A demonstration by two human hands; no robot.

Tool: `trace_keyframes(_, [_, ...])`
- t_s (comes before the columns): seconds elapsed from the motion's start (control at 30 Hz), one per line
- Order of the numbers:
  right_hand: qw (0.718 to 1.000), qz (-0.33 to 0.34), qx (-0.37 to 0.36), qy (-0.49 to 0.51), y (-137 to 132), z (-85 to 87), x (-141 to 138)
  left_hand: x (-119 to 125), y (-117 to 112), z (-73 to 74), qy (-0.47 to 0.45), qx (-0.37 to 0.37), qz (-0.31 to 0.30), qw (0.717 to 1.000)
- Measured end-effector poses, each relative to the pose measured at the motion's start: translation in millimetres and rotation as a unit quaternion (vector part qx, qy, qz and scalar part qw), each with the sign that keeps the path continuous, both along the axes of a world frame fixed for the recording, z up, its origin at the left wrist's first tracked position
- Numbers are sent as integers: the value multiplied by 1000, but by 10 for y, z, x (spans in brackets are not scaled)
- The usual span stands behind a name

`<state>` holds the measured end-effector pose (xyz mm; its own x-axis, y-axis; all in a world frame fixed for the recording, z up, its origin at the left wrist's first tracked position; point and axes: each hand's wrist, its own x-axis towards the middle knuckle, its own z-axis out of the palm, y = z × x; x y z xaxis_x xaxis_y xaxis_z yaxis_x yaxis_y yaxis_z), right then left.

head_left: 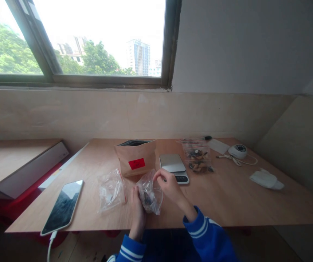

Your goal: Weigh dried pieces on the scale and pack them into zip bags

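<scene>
A clear plastic bag (151, 198) with dark bits inside stands near the table's front edge. My left hand (137, 207) is closed on its left side. At the bag's upper right, my right hand (169, 183) has its fingers curled together in a pinch; what is between the fingertips is too small to make out. Behind the bag stands a brown paper pouch (126, 160) with a red label, its top gaping. Left of my hands lies another clear zip bag (111, 191) with a little pale content. A small digital scale (174, 163) sits just beyond my right hand.
Zip bags of brown and dark pieces (199, 154) lie right of the scale. Farther right are a white round device (237, 150) with a cable and a crumpled white wrapper (267, 179). A phone (63, 207) with a charging cable lies at the left edge.
</scene>
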<state>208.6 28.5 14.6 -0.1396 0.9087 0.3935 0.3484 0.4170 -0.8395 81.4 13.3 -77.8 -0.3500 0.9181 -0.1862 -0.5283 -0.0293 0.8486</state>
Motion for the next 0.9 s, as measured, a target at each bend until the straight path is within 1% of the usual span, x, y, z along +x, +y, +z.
trace_keyframes(0.07, [997,33,-67,8,-76,-246,37,18,-6,60,-39,11,-6,999])
trace_keyframes(0.1, [995,45,-88,16,-103,-342,52,20,-22,95,-62,15,-22,998])
trace_keyframes(0.17, [991,54,-110,44,-139,-471,82,2,-78,163,-98,22,-79,992])
trace_keyframes(0.27, [987,46,-122,95,-153,-529,140,-58,-196,224,-109,26,-188,976])
trace_keyframes(0.33, [985,51,-119,115,-153,-521,181,-92,-258,234,-91,27,-225,970])
trace_keyframes(0.4, [983,66,-116,123,-158,-509,216,-110,-286,232,-59,29,-220,973])
trace_keyframes(0.47, [980,87,-123,126,-175,-507,237,-116,-284,236,-22,34,-192,981])
trace_keyframes(0.53, [974,112,-144,132,-199,-509,244,-125,-267,260,17,42,-169,985])
trace_keyframes(0.63, [961,151,-183,145,-222,-508,225,-150,-255,328,66,54,-152,985])
trace_keyframes(0.77, [944,180,-207,181,-195,-498,145,-168,-288,418,89,48,-133,986])
trace_keyframes(0.9, [928,200,-227,218,-145,-491,75,-158,-328,454,105,36,-108,988])
